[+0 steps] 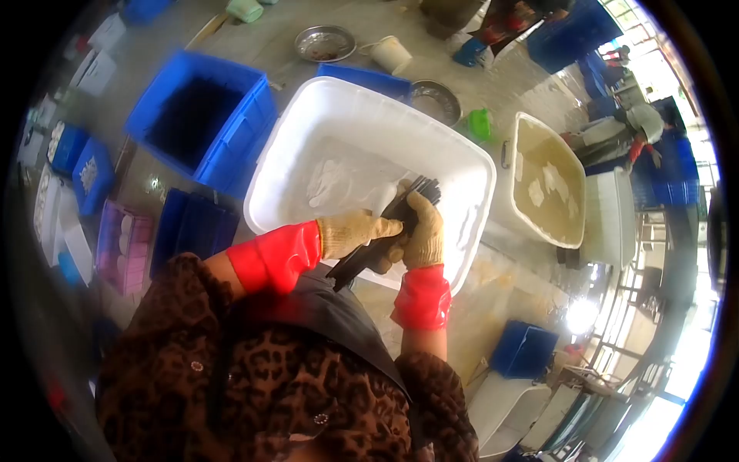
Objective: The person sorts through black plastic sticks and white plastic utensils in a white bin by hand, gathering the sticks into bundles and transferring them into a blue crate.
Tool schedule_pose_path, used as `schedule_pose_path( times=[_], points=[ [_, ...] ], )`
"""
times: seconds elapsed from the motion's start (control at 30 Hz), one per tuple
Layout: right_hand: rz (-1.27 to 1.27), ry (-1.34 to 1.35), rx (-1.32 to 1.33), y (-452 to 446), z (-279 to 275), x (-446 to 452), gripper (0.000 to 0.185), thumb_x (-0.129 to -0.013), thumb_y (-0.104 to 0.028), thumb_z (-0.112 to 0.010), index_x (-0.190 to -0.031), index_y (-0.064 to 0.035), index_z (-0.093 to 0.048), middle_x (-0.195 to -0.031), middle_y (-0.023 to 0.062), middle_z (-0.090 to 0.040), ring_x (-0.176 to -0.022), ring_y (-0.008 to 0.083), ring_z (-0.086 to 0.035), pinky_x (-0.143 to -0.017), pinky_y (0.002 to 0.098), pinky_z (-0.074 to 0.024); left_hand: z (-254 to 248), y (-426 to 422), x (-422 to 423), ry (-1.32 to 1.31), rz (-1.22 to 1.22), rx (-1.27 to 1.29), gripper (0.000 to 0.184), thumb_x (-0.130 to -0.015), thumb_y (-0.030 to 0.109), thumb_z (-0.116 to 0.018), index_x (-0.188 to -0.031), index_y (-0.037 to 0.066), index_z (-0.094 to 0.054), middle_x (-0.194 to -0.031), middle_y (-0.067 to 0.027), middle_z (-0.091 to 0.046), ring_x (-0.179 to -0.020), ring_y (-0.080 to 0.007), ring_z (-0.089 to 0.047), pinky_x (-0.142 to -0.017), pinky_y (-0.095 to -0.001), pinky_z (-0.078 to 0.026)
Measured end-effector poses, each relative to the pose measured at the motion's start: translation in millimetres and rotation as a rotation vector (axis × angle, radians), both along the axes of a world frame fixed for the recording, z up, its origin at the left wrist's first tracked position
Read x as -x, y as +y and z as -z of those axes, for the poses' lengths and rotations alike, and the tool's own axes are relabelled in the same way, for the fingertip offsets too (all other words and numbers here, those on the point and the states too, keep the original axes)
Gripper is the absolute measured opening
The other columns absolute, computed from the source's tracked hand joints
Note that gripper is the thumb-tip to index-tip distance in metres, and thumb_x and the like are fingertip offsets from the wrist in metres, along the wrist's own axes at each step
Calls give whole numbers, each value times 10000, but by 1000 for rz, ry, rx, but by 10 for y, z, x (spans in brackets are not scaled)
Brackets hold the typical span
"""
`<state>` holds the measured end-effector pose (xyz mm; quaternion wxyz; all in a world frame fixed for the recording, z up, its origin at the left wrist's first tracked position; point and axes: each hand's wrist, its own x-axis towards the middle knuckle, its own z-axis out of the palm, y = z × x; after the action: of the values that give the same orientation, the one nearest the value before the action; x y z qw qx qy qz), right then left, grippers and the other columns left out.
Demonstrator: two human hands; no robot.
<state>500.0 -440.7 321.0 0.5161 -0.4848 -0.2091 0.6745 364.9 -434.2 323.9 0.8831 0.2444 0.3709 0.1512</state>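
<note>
Both my hands wear tan knit gloves over red rubber cuffs. Between them is a bundle of long dark strips, tilted, its upper end near the right side of a large white tub. My left hand lies with its fingers closed on the bundle from the left. My right hand wraps round it from the right, thumb on top. Shallow water and a pale, glove-like item are in the tub. What the strips are made of cannot be made out.
A blue crate with dark contents stands left of the tub. A cream tub of cloudy water is at the right, with a person beyond it. Metal basins, a white bucket and a green scoop lie beyond.
</note>
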Motion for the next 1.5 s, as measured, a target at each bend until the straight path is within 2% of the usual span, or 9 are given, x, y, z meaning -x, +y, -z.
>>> schedule_pose_path(
  times=[0.5,0.8,0.9,0.97,1.0,1.13,1.23,1.33,1.5],
  points=[
    [-55,13,9,-318,-344,254,476,-779,-271,-508,-1151,12,-419,-891,120,-563,-692,193,-564,-516,266,-459,-557,-230,311,-30,247,7,356,-857,320,-451,-864,-31,-514,-651,-125,-544,-515,-228,-553,-497,-328,-482],
    [415,-176,-103,313,-303,787,218,-788,-212,-524,-785,6,-522,-642,90,-532,-572,202,-526,-551,299,-461,5,283,1106,-37,239,-62,326,-845,315,-449,-915,9,-535,-739,-84,-584,-620,-181,-591,-554,-278,-498],
    [662,-420,-212,448,-359,988,166,-795,-137,-520,-858,15,-502,-571,48,-488,-494,143,-458,-510,257,-411,228,479,1488,739,743,-1009,531,-696,453,-586,-917,-26,-529,-832,-163,-588,-677,-257,-592,-686,-342,-469],
    [657,-512,-240,502,-356,1020,163,-802,-132,-518,-884,8,-496,-576,35,-476,-493,122,-432,-512,246,-403,363,488,1673,1095,802,-1346,619,-640,471,-628,-950,-54,-520,-920,-205,-570,-742,-303,-586,-737,-357,-444],
    [655,-518,-229,503,-328,1070,163,-802,-132,-518,-884,8,-496,-576,35,-476,-493,122,-432,-512,246,-403,422,602,1741,938,847,-1180,678,-639,469,-639,-1069,-31,-480,-1039,-196,-541,-860,-293,-569,-761,-351,-436],
    [448,-307,-68,423,-244,1630,139,-816,-153,-531,-820,-22,-484,-595,29,-473,-525,121,-444,-552,273,-420,421,503,1863,494,471,-925,743,-638,505,-630,-1197,78,-391,-1096,-177,-516,-969,-279,-520,-834,-329,-388],
    [346,33,49,358,-67,2103,129,-820,-143,-511,-805,-23,-469,-715,49,-468,-657,147,-481,-611,296,-443,558,432,1841,337,576,-679,387,-704,374,-549,-956,80,-561,-781,-117,-603,-752,-231,-570,-682,-337,-423],
    [191,-65,30,242,57,2267,206,-823,-154,-509,-932,17,-469,-742,51,-474,-691,152,-490,-625,285,-450,383,398,2194,456,517,-424,307,-717,343,-523,-863,83,-593,-701,-91,-604,-678,-211,-572,-619,-332,-431],
    [41,-347,169,-227,309,1932,342,-796,-124,-517,-1093,20,-425,-763,36,-488,-648,145,-472,-576,246,-429,461,737,3208,1161,-57,-892,379,-745,408,-504,-927,87,-592,-844,-157,-605,-794,-273,-586,-693,-364,-458]
  ],
)
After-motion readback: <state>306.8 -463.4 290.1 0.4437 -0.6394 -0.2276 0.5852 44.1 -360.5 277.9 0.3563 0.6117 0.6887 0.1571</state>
